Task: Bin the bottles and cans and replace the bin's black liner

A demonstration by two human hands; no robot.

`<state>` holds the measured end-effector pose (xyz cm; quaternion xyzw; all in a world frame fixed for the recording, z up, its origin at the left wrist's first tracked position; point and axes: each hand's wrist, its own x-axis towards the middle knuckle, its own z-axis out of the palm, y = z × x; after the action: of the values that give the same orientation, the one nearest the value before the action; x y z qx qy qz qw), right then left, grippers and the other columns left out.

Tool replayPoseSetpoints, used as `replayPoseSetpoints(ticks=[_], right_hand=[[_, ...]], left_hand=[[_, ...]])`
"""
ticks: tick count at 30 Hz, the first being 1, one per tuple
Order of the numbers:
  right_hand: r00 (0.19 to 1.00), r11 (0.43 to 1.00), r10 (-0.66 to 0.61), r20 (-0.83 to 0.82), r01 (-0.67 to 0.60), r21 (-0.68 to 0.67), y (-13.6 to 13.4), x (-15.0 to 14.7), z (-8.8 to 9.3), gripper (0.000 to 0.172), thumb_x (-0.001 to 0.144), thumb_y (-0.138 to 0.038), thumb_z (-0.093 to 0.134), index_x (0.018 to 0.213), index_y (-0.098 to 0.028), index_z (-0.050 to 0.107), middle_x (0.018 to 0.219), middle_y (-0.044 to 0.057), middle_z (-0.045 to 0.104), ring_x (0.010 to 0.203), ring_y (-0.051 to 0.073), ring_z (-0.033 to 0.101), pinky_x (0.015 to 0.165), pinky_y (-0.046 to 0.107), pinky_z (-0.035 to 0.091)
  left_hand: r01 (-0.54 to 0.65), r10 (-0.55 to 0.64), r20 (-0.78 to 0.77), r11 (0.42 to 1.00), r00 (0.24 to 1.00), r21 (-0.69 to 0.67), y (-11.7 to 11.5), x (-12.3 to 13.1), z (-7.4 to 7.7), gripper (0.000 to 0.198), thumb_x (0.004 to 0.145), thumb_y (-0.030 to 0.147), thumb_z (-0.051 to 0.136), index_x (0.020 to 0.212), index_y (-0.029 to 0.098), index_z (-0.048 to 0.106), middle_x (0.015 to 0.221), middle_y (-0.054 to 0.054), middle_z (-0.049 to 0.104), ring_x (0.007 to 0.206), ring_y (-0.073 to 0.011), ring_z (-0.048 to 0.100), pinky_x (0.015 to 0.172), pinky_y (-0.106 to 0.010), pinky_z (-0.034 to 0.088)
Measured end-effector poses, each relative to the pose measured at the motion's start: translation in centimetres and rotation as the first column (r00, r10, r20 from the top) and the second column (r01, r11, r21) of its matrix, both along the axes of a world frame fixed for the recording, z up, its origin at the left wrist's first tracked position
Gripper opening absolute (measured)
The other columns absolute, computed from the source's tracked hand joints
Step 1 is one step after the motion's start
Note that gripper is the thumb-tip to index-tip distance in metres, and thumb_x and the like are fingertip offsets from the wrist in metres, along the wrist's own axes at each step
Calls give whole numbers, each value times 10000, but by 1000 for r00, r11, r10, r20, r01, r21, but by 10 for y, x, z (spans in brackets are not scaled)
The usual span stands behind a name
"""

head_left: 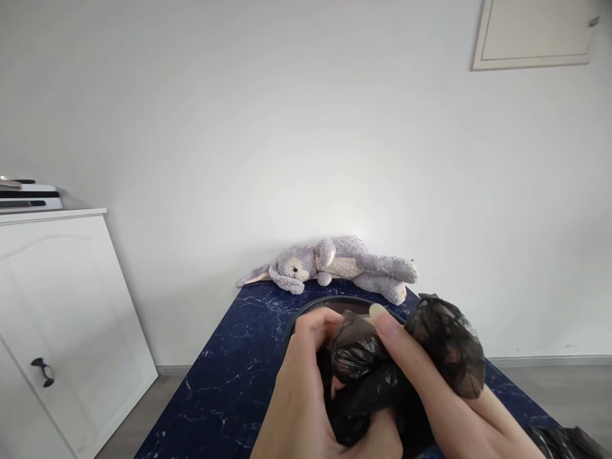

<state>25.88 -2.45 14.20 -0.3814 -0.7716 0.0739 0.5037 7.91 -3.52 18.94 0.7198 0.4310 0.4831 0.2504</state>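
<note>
A thin black plastic bag [363, 357] is bunched up between my two hands, low in the middle of the view. My left hand [301, 389] curls around its left side, fingers bent into the plastic. On the other side my right hand [440, 395] grips the bag with the thumb laid over the top, and a puffed part of the plastic bulges out beyond it. Right behind my hands shows the dark round rim of a bin [329, 301]. My hands and the bag cover most of it.
A grey plush rabbit [344, 261] lies on its side at the far end of the blue marble-patterned table [224, 376], against the wall. More black plastic [568, 441] lies at the lower right. A white cabinet [71, 306] stands to the left.
</note>
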Motion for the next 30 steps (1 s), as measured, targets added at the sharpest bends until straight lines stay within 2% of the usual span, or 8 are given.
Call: replayPoseSetpoints(ticks=[5,9,12,15,19,24,27,30], right_hand=[[992,991,74,-98,-84,-103,7,9,4,756,846,-434,809,1553,-373,550,1495,7,621,1419,403,538,1024,461,620],[981,977,70,-180,-104,-185,16,10,16,493,988,-488,657,1454,-328,658,1253,30,766,1244,338,700,863,377,687],[930,891,93,-355,-237,-386,19,7,26,450,1095,-521,465,1282,-248,769,987,64,815,1003,304,793,703,336,699],[880,799,121,-460,-361,-481,16,5,32,502,1083,-586,469,1149,-218,804,894,77,800,883,299,798,693,361,697],[945,866,104,-311,-239,-438,10,5,44,449,1044,-628,532,1041,-255,783,929,60,770,963,294,759,789,381,683],[913,918,384,138,-362,-164,10,7,69,400,1110,-388,438,807,-242,653,856,61,654,844,228,643,801,357,617],[918,951,308,250,-305,-52,13,10,69,274,1039,-124,413,902,-251,615,952,66,641,898,229,617,801,358,604],[918,975,192,348,-220,42,16,13,61,479,832,46,386,1094,-274,629,1086,88,624,1027,271,589,756,369,606]], left_hand=[[17,-2,-113,991,994,129,3,-6,9,222,818,236,639,1031,279,683,933,-44,736,966,-283,695,813,-372,610],[26,-3,-144,987,990,160,5,-7,11,96,860,246,625,891,276,711,871,-37,707,938,-272,679,851,-380,597],[67,-48,-158,991,986,115,4,-7,15,181,915,249,566,831,266,726,887,-50,700,926,-264,665,859,-375,579],[154,-144,-142,986,979,63,4,-9,17,319,951,221,466,746,250,708,908,-45,690,945,-241,655,941,-376,543],[193,-188,-117,981,975,35,9,-16,15,327,913,200,455,659,230,659,887,-33,648,897,-219,628,928,-355,527],[68,-63,-124,997,990,34,16,-19,11,233,889,223,488,677,219,587,891,-40,619,901,-235,601,833,-339,510],[46,-44,-94,999,995,21,13,-18,15,239,939,277,477,715,221,540,901,-37,597,851,-219,584,768,-318,495],[0,-2,-48,999,999,-43,5,-15,23,350,1036,465,444,795,236,552,870,-20,567,770,-194,564,657,-280,473]])
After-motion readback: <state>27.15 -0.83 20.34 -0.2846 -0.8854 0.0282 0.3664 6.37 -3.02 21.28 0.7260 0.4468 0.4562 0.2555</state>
